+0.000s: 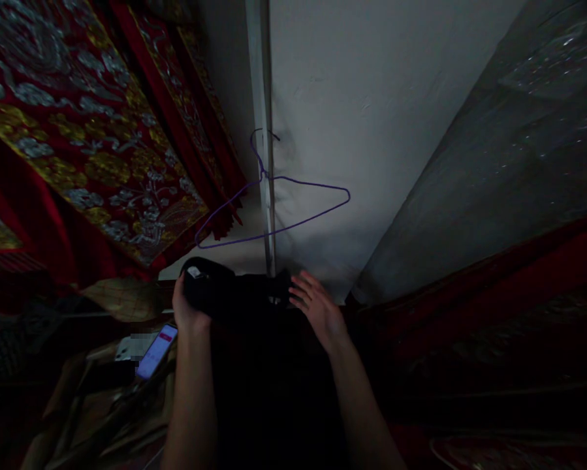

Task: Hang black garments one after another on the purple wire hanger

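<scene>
A black garment (254, 294) with a small white label near its left edge stretches between my hands; its folds are lost in the dark. My left hand (189, 310) is closed on the garment's left side, thumb against the edge. At the garment's right end, my right hand (317, 307) has its fingers stretched out and apart. Whether those fingertips touch the cloth I cannot tell. Above both hands, a bare purple wire hanger (300, 228) hangs at a thin upright pole (264, 85).
Red embroidered cloth (102, 130) with gold and silver motifs hangs at the left. Below it, a lit phone (157, 351) lies by a wooden frame (63, 398). A pale wall (371, 98) stands behind the pole, and clear plastic sheeting (508, 163) slants down at the right over dark red cloth.
</scene>
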The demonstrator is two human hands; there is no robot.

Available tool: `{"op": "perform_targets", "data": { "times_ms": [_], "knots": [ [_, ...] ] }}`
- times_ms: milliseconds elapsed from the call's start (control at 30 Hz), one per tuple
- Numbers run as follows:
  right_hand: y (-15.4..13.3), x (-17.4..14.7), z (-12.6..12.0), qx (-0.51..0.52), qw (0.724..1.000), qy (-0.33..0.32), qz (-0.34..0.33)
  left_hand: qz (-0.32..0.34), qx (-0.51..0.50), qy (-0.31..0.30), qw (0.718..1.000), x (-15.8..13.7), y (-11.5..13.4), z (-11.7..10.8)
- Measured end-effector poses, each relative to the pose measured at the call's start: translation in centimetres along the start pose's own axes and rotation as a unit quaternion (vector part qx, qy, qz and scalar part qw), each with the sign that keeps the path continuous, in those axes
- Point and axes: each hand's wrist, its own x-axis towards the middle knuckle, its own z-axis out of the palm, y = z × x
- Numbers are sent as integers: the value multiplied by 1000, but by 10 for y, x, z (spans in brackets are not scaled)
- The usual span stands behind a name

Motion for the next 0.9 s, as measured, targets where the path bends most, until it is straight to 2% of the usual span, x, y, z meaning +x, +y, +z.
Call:
{"op": "perform_targets", "data": {
  "times_ms": [100,167,233,300,367,433,467,533,600,633,700,733,800,833,900],
  "knots": [
    [14,-4,20,-158,986,-43,26,-13,8,36,999,-32,-22,-14],
    [22,-11,38,-215,971,-95,29,-15,54,29,998,-53,-32,-6],
    [27,-21,55,-239,960,-148,2,8,111,20,994,-72,-36,9],
    [27,-28,69,-259,948,-177,-51,64,185,-22,980,-89,-33,25],
    [23,-29,77,-275,939,-179,-105,150,275,-85,946,-100,-25,37],
    [16,-26,79,-273,938,-172,-129,219,321,-140,911,-103,-18,43],
    [10,-24,78,-268,940,-174,-121,234,313,-160,906,-103,-17,44],
    [-4,-18,75,-274,936,-205,-76,215,259,-208,918,-98,-19,43],
    [-25,-12,69,-320,905,-278,-37,160,226,-269,922,-91,-27,38],
    [-38,-8,66,-354,878,-320,-34,133,236,-303,914,-87,-33,35],
    [-65,2,60,-423,825,-367,-74,86,301,-376,872,-80,-44,27],
    [-79,9,57,-454,807,-362,-104,68,344,-408,843,-76,-49,23],
    [-103,26,52,-491,801,-299,-170,57,414,-432,799,-67,-51,18],
    [-113,36,50,-489,809,-259,-199,67,434,-421,794,-63,-49,17],
    [-125,57,49,-451,839,-200,-227,113,432,-373,813,-54,-38,20]
  ]
}}
